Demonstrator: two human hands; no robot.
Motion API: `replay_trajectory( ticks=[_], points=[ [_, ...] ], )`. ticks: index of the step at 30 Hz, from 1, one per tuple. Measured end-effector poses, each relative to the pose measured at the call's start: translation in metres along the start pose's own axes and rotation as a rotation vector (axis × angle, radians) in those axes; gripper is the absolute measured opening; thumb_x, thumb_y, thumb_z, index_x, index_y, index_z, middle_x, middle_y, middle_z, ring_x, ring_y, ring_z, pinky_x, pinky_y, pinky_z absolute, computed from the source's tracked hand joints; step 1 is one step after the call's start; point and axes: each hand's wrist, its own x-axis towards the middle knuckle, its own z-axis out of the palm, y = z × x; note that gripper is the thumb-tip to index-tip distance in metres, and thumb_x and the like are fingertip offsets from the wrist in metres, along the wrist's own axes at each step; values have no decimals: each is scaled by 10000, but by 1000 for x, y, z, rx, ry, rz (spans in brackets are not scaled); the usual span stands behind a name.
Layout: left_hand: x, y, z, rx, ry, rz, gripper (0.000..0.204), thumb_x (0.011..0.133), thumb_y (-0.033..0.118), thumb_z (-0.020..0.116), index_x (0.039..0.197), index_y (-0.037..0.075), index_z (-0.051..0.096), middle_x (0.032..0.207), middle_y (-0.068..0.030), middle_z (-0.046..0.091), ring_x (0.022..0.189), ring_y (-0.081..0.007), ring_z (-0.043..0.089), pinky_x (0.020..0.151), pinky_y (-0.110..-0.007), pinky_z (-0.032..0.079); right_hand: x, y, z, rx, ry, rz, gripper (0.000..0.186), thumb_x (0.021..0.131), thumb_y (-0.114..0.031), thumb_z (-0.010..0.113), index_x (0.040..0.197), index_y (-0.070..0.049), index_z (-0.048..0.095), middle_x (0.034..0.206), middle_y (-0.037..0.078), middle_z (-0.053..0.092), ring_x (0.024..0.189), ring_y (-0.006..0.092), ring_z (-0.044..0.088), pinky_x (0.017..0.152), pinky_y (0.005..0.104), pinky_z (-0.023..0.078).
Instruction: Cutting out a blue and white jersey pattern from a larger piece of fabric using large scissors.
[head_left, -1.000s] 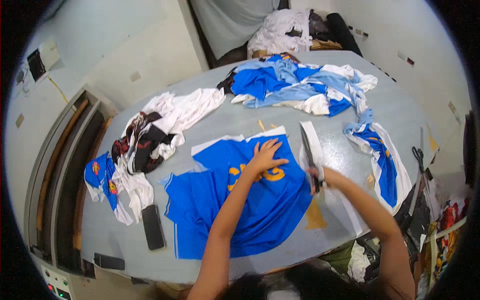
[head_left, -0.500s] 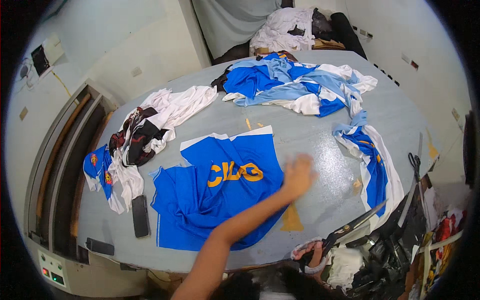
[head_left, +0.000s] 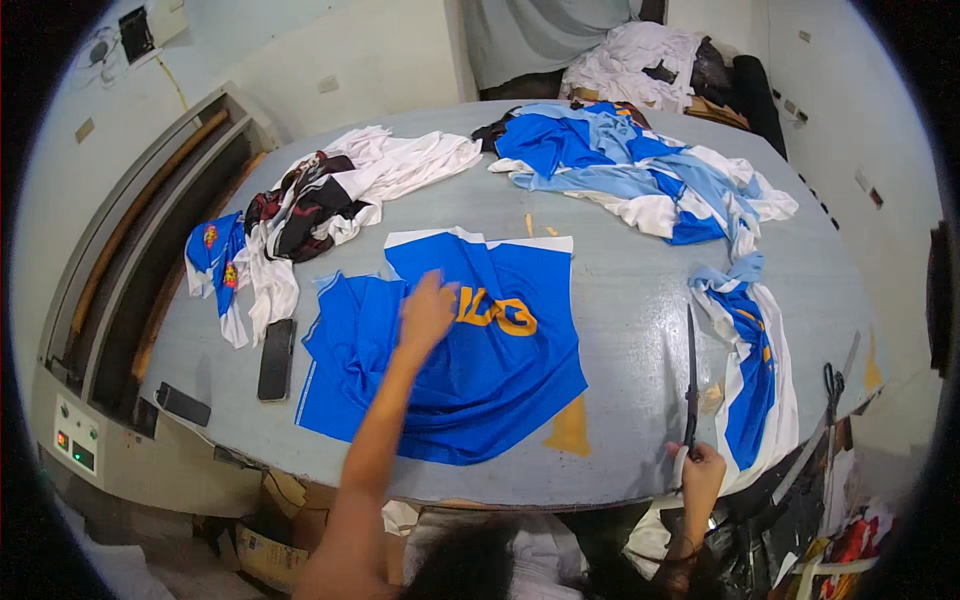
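A blue fabric piece (head_left: 480, 390) with a white top edge and orange lettering lies in front of me, creased on its left side. My left hand (head_left: 428, 312) is over its upper left part, fingers somewhat apart and a little blurred; no tool is in it. At the table's near right edge, my right hand (head_left: 703, 470) grips a pair of scissors (head_left: 692, 375). Their long dark blades point away from me, between the blue piece and a blue-and-white fabric strip (head_left: 748, 400). My fingers partly cover the scissors' handles.
Black-and-white garments (head_left: 310, 210) lie at the left, and a blue, light-blue and white heap (head_left: 620, 165) at the back. A black phone (head_left: 276, 360) and a small dark object (head_left: 183, 404) sit near the left edge. Other scissors (head_left: 832, 390) lie far right.
My left hand has moved from the right side of the blue piece to its upper left. My right hand has swung the scissors from slanting rightward to pointing away. The view has shifted.
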Motion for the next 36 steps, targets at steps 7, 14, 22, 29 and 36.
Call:
replay_trajectory(
  ticks=[7, 14, 22, 29, 36],
  points=[
    [-48, -109, -60, 338, -227, 280, 538, 880, 444, 433, 1298, 107, 408, 1331, -195, 374, 1257, -339, 322, 1021, -467, 247, 49, -18, -7, -542, 107, -251, 356, 634, -209, 725, 821, 51, 571, 864, 226, 568, 808, 359, 544, 687, 398, 432],
    [46, -222, -87, 512, 34, -32, 488, 868, 398, 442, 1261, 108, 448, 1322, -192, 384, 1233, -380, 334, 1003, -518, 251, 68, -142, 124, -44, -320, -1010, 541, 806, -251, 596, 1251, -15, 399, 1300, 194, 391, 1229, 352, 334, 1022, 420, 262],
    [63, -43, 14, 295, -150, 131, 551, 863, 409, 405, 1221, -6, 459, 1326, -182, 385, 1263, -328, 306, 1014, -544, 204, -34, -176, 157, -790, -563, -845, 657, 824, -439, 505, 1307, -18, 356, 1332, 271, 317, 1241, 373, 320, 1000, 468, 282],
    [113, -10, 98, 339, 19, -24, 651, 853, 470, 352, 1301, -2, 355, 1390, -172, 292, 1291, -359, 240, 1020, -580, 125, 41, -139, 168, -338, -556, -930, 650, 800, -454, 534, 1279, -35, 400, 1325, 270, 319, 1226, 377, 334, 982, 482, 296],
    [147, 68, 161, 114, -420, 532, 582, 884, 483, 327, 1322, 100, 354, 1399, -104, 301, 1303, -296, 245, 1018, -580, 130, 5, -106, 150, -604, -270, -813, 648, 797, -445, 542, 1292, -55, 391, 1334, 273, 298, 1227, 482, 258, 1003, 537, 224]
  ],
)
